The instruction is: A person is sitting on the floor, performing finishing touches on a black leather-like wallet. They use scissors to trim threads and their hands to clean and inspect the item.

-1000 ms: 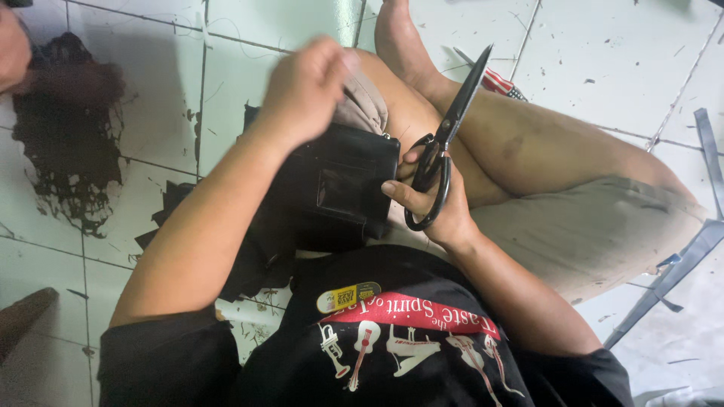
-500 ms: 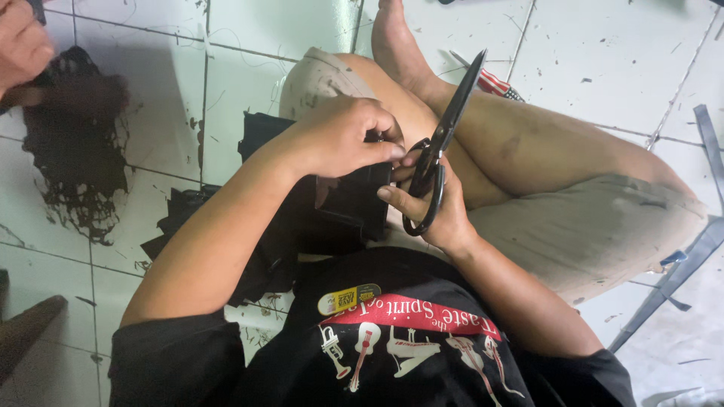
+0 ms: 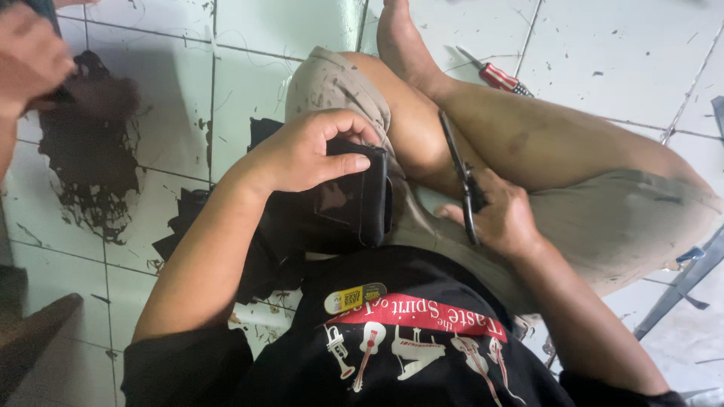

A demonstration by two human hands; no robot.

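Scissors (image 3: 461,181) sit in the right hand (image 3: 504,220), fingers closed around the handles low on the lap, blades pointing up along the bare shin and, as far as the edge-on view shows, shut. The left hand (image 3: 305,151) clamps a black flat piece (image 3: 353,197), thumb pressed on its top face and fingers curled over the far edge, holding it over the left thigh just above the dark shirt. To cut well here, I judge the piece should be held taut and turned so its edge faces the blades, with the left fingertips kept back from the cutting line; the scissors point toward the leg, so they should be angled away from skin before closing.

Black offcuts (image 3: 200,222) lie on the white tiled floor (image 3: 618,45) beside the left thigh. A red-handled screwdriver (image 3: 498,77) rests on the floor near the far edge, by the foot. On the shirt chest sits a small yellow oval label (image 3: 354,298) above a red curved band with white lettering. Another person's hand (image 3: 30,60) works at the far left corner over a dark stain (image 3: 90,166).
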